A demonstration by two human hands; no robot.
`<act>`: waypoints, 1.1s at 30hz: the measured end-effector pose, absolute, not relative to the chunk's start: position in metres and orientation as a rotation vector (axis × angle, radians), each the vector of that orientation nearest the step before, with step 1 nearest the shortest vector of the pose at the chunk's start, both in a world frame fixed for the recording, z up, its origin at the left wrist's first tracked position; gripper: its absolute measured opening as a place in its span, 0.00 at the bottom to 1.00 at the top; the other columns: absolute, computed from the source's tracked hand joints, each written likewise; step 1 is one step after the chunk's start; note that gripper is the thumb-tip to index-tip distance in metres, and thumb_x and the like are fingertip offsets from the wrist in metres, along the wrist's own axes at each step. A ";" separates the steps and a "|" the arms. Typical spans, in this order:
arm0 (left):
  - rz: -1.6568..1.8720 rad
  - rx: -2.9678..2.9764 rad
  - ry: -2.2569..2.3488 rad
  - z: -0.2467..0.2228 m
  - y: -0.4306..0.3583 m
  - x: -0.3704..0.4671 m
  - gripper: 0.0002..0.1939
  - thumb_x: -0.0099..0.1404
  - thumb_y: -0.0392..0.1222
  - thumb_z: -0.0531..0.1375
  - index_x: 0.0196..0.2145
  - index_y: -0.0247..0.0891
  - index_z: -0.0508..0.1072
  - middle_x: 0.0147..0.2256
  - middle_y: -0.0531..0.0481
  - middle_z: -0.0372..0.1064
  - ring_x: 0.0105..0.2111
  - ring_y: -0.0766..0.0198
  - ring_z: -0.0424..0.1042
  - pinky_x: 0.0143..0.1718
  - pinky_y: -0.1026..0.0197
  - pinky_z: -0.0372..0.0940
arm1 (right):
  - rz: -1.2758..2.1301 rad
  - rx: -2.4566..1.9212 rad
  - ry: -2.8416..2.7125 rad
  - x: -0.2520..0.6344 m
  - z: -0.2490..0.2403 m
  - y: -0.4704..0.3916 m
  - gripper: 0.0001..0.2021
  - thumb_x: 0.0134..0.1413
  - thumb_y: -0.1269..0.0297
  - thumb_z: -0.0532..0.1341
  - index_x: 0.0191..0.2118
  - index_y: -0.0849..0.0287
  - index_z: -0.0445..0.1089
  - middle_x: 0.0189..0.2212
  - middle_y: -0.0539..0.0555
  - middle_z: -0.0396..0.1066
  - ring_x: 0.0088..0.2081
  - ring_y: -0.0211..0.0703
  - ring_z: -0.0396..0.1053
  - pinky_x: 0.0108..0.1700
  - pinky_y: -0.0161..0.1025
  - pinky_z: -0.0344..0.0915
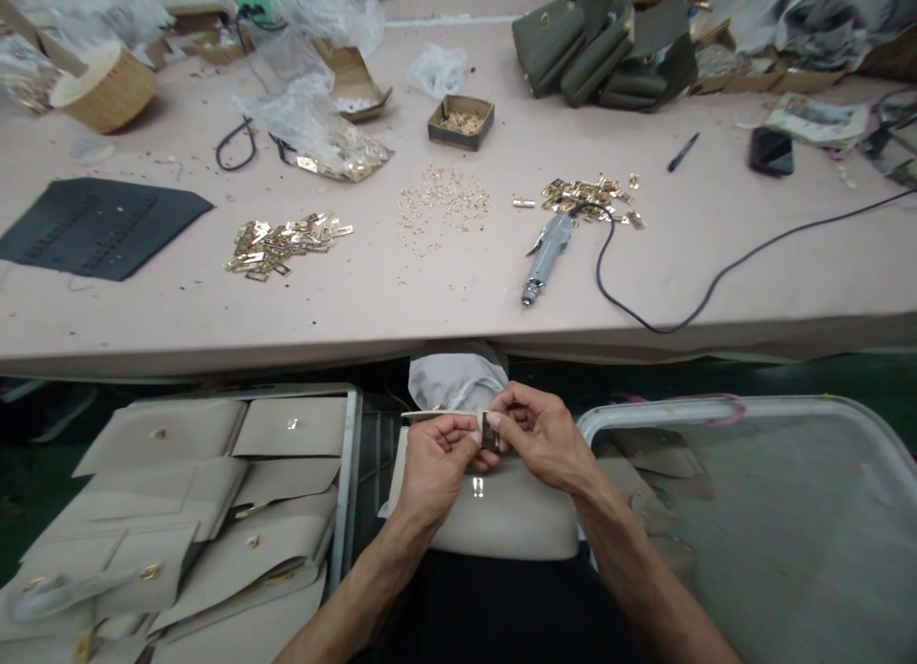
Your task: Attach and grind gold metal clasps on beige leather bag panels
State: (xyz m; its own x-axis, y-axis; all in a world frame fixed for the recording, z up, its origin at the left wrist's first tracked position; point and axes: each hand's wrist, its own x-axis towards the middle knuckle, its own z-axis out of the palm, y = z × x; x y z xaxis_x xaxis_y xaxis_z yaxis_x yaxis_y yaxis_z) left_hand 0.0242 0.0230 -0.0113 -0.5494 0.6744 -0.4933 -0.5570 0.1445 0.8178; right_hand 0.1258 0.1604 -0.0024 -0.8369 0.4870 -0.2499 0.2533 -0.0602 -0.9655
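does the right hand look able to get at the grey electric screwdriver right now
Probably yes, after freeing itself: the right hand is at the beige bag, but nothing covers the screwdriver.

One head-worn view looks forward and down over both hands (483, 439).

Black clothing (512, 611) was worn on the body, seen below and between the hands. The left hand (437, 459), the right hand (548, 439) and both forearms (645, 568) were seen bare.
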 end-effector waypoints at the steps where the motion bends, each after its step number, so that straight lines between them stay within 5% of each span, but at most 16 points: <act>1: 1.589 0.126 1.457 -0.011 0.023 0.024 0.13 0.57 0.42 0.71 0.33 0.29 0.77 0.24 0.44 0.78 0.21 0.63 0.77 0.24 0.67 0.71 | 2.038 -0.813 -1.986 0.127 -0.001 0.160 0.09 0.63 0.59 0.65 0.37 0.60 0.71 0.26 0.51 0.72 0.25 0.38 0.70 0.28 0.32 0.68; 5: 1.562 0.147 1.510 -0.011 0.022 0.024 0.10 0.58 0.41 0.68 0.32 0.30 0.75 0.21 0.46 0.77 0.19 0.64 0.75 0.22 0.69 0.69 | 2.005 -0.813 -1.762 0.131 0.002 0.158 0.12 0.63 0.56 0.66 0.38 0.60 0.69 0.26 0.51 0.72 0.26 0.40 0.72 0.30 0.35 0.71; 10: 1.552 0.159 1.538 -0.012 0.021 0.024 0.09 0.58 0.41 0.67 0.32 0.31 0.74 0.20 0.46 0.77 0.19 0.64 0.75 0.23 0.69 0.68 | 1.741 -0.702 -1.980 0.137 0.005 0.154 0.11 0.64 0.64 0.64 0.51 0.56 0.73 0.35 0.53 0.72 0.30 0.40 0.73 0.32 0.36 0.71; 14: 1.539 0.171 1.579 -0.011 0.022 0.023 0.10 0.57 0.41 0.67 0.32 0.31 0.74 0.20 0.46 0.77 0.19 0.64 0.75 0.23 0.69 0.68 | 1.483 -0.585 -2.295 0.145 0.012 0.153 0.04 0.59 0.72 0.63 0.37 0.58 0.74 0.30 0.51 0.70 0.30 0.39 0.69 0.32 0.36 0.66; 22: 1.521 0.191 1.592 -0.012 0.021 0.023 0.10 0.58 0.41 0.66 0.33 0.32 0.74 0.21 0.46 0.77 0.20 0.64 0.75 0.24 0.68 0.69 | 1.579 -0.613 -2.298 0.160 0.021 0.153 0.08 0.54 0.75 0.64 0.28 0.59 0.67 0.26 0.49 0.68 0.28 0.38 0.65 0.30 0.37 0.62; 26: 1.512 0.204 1.606 -0.012 0.020 0.025 0.11 0.60 0.42 0.66 0.34 0.30 0.74 0.23 0.44 0.78 0.21 0.64 0.75 0.24 0.68 0.69 | 1.690 -0.741 -2.042 0.156 0.023 0.151 0.03 0.59 0.71 0.63 0.39 0.58 0.71 0.32 0.51 0.69 0.30 0.38 0.67 0.32 0.35 0.65; 29: 1.512 0.207 1.612 -0.011 0.021 0.026 0.10 0.59 0.41 0.66 0.34 0.30 0.74 0.22 0.46 0.76 0.20 0.64 0.75 0.24 0.68 0.69 | 1.616 -0.712 -2.120 0.147 0.022 0.147 0.16 0.62 0.71 0.61 0.55 0.56 0.70 0.37 0.51 0.68 0.32 0.38 0.68 0.33 0.35 0.67; 33: 1.543 0.233 1.605 -0.009 0.020 0.026 0.10 0.59 0.41 0.67 0.33 0.30 0.75 0.22 0.48 0.76 0.20 0.65 0.74 0.26 0.67 0.70 | 1.389 -0.617 -2.344 0.136 0.019 0.140 0.14 0.60 0.74 0.60 0.50 0.57 0.74 0.36 0.52 0.67 0.33 0.38 0.68 0.34 0.36 0.65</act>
State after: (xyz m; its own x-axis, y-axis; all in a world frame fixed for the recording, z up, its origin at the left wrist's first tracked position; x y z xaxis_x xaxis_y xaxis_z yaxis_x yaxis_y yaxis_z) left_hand 0.0262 0.0196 -0.0091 -0.6017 0.6620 -0.4469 -0.4204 0.2133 0.8819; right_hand 0.1362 0.1402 0.0194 -0.8454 0.5290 0.0732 0.1901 0.4261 -0.8845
